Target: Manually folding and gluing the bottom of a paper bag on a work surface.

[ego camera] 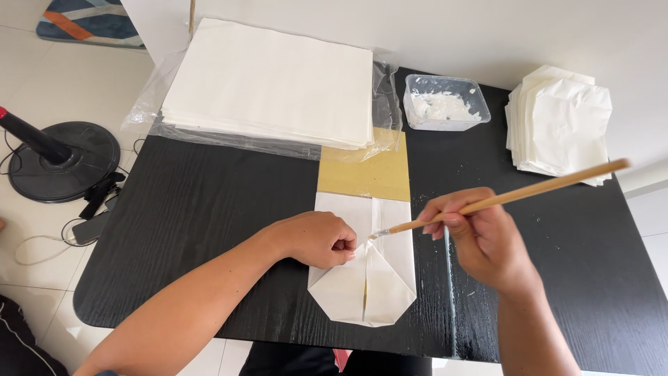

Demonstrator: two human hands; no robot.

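Folded white paper piece [367,268] flat at the near-middle of the black surface [209,209], flaps turned in to a blunt point toward the near edge, far end overlapping a tan board [365,174]. Pinned at its left side by the left hand [316,239] — curled into a loose fist, knuckles pressing the paper down. Just right of that, brush tip touching the paper near the centre seam; thin wooden-handled brush [501,196] pinched between fingers and thumb of the right hand [480,233], handle slanting up and away to the right.

Gluing step under way, judging by the wet tip on the fold — paste being laid along the seam. Next move likely calling for a steady stroke along the flap edge, with the paper kept from sliding, then a press of the flap while the paste is wet.

Further out: clear plastic tub of white paste [445,103] at the far side, stack of finished folded papers [560,125] to its right, large stack of flat white sheets [271,80] on plastic wrap to its left. Off the surface, a black fan base [62,161] on the floor.
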